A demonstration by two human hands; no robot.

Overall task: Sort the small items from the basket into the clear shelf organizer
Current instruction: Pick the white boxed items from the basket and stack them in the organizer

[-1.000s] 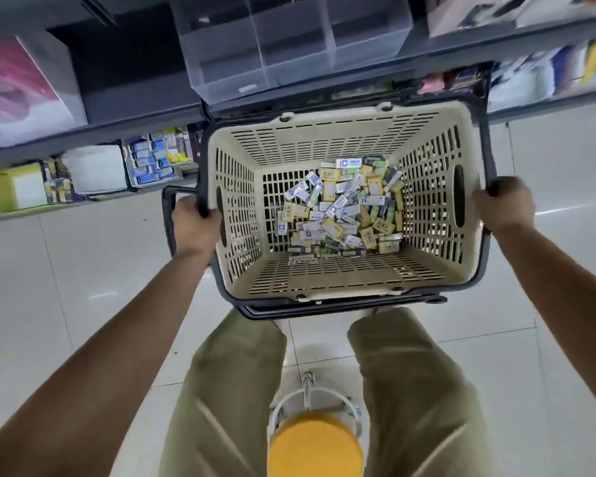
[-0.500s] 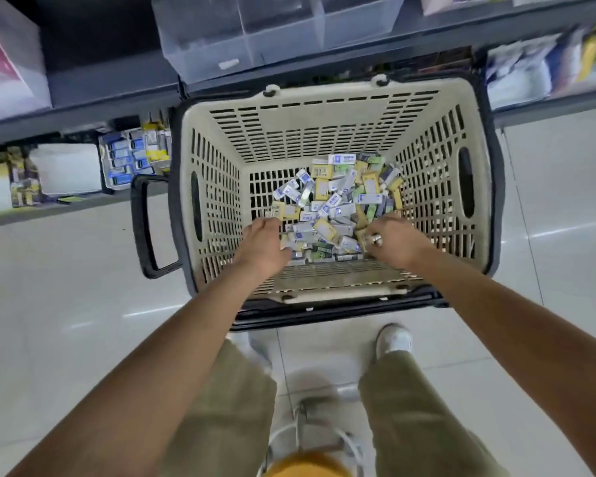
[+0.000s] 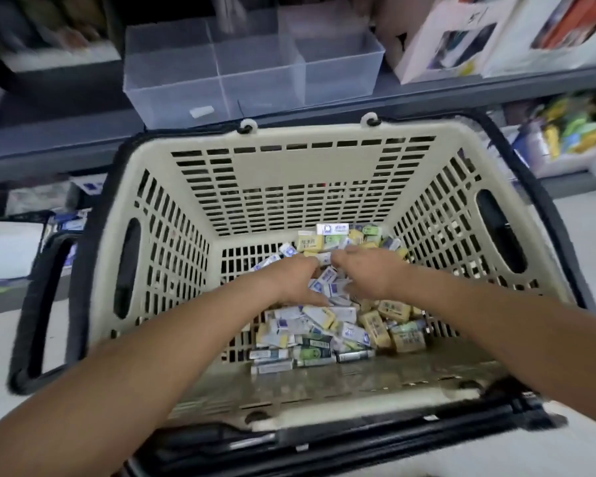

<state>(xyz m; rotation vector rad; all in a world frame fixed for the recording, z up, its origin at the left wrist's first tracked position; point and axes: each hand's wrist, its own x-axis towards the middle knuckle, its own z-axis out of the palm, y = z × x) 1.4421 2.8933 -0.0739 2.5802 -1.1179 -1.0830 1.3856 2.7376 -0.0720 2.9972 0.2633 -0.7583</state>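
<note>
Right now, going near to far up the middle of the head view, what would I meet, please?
Basket's near rim → pile of small boxes → basket's far wall → clear shelf organizer.

The person's limbs as seen from the head camera. The left forearm (image 3: 145, 370) and the right forearm (image 3: 496, 321) are bare along all their visible length, from the picture's edge to the wrist. Each looks broad at the edge and tapers toward the wrist, as a wide-angle lens renders it. The left hand (image 3: 291, 280) and the right hand (image 3: 369, 273) are likewise bare. Knuckles show as low ridges across the back of the right hand. The fingers (image 3: 341, 258) are softened by blur, so their nails and finer surface detail cannot be told.
</note>
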